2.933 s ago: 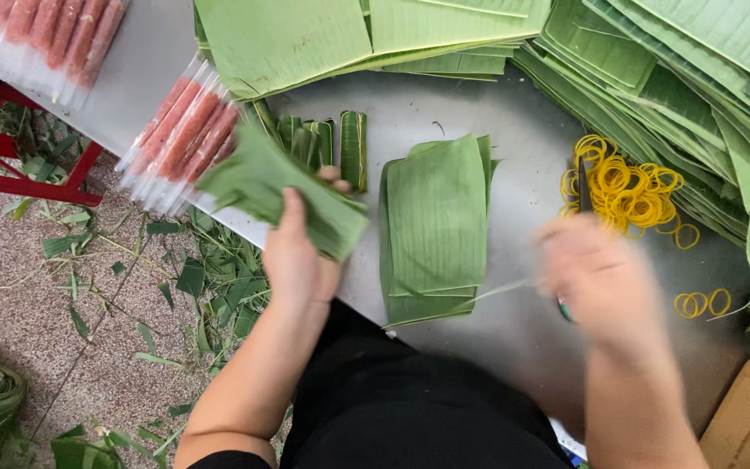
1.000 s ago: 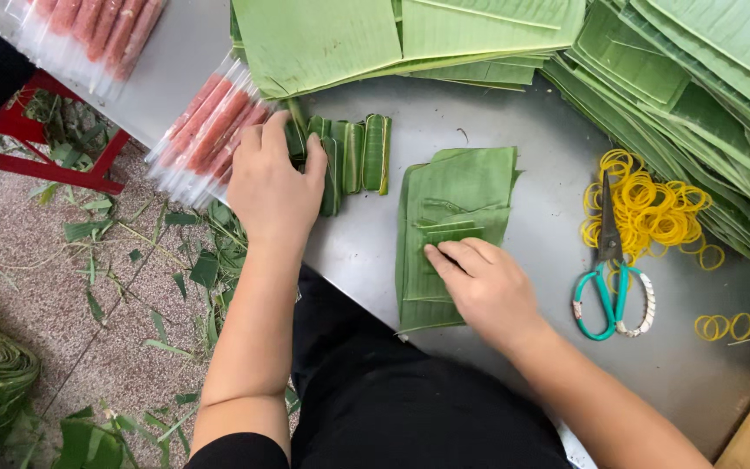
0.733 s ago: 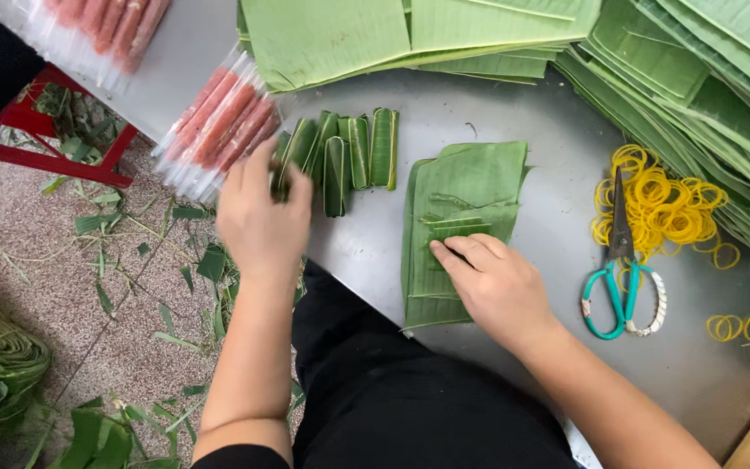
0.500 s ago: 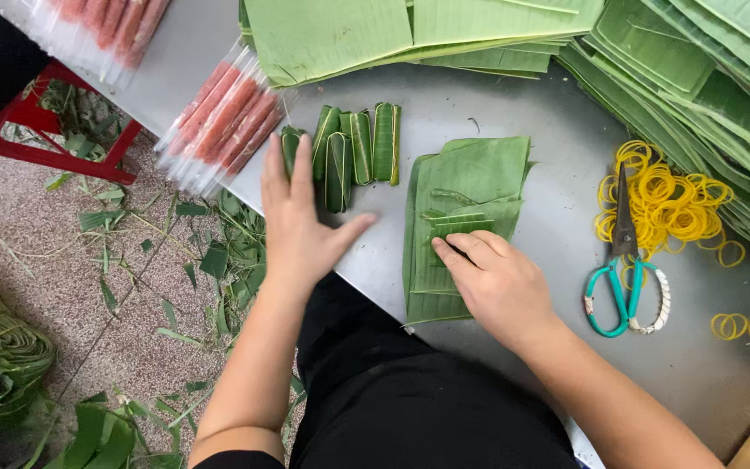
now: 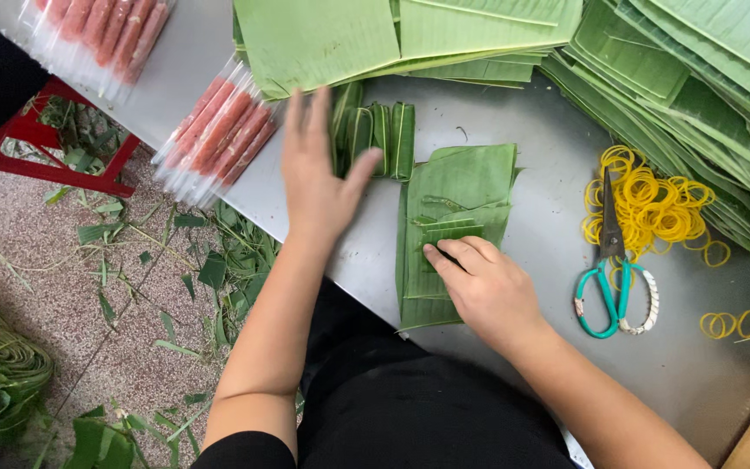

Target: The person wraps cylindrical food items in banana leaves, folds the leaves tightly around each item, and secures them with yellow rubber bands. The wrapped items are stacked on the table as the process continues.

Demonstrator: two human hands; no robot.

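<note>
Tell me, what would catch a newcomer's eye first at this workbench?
Probably the heaps of broad green banana leaves along the far edge of the grey metal table, and the bright tangle of yellow rubber bands beside the teal-handled scissors on the right. In the middle, the right hand presses a small stack of cut green leaf pieces, while the left hand lies flat by the folded leaf strips, near clear packs of pink sausages.
</note>
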